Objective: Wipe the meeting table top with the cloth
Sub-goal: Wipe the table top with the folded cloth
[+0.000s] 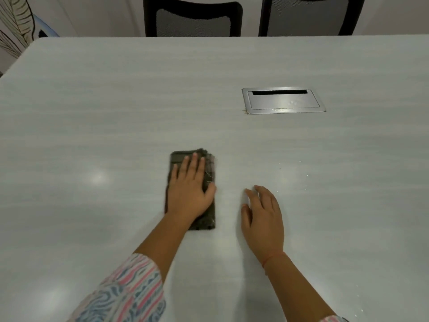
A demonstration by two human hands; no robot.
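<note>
Pressing with straight fingers, the left hand (189,191) covers the middle of the blurred cloth (204,219); the right hand (263,219) rests, fingers loosely apart, on the bench (116,112).

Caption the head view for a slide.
Left hand presses a folded dark cloth flat on the grey table; right hand open beside it.

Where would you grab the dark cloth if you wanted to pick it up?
Probably the cloth by its near short end, pinched from the right. It lies folded flat on the table, the left hand presses on its middle, and that end sticks out past the wrist.
</note>
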